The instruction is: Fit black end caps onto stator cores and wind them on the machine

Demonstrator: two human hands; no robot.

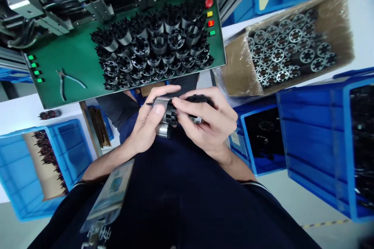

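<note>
My left hand (pixel 147 120) is closed around a silver stator core (pixel 161 103) with black plastic end pieces, held in front of my body. Another bare metal core (pixel 163 130) shows just below it, apparently in the same hand. My right hand (pixel 209 118) has its fingers curled round a black slotted plastic end piece (pixel 200 99), with a bit of metal showing beneath. Its thumb and forefinger touch the black end of the core in my left hand. My fingers hide parts of these pieces.
Rows of stator cores (pixel 157 42) stand on the green machine table (pixel 78 62), with pliers (pixel 67 81) at left. A carton (pixel 236 62) of metal cores lies right. Blue crates (pixel 318 144) flank me; another person's legs (pixel 113 107) show beyond the table edge.
</note>
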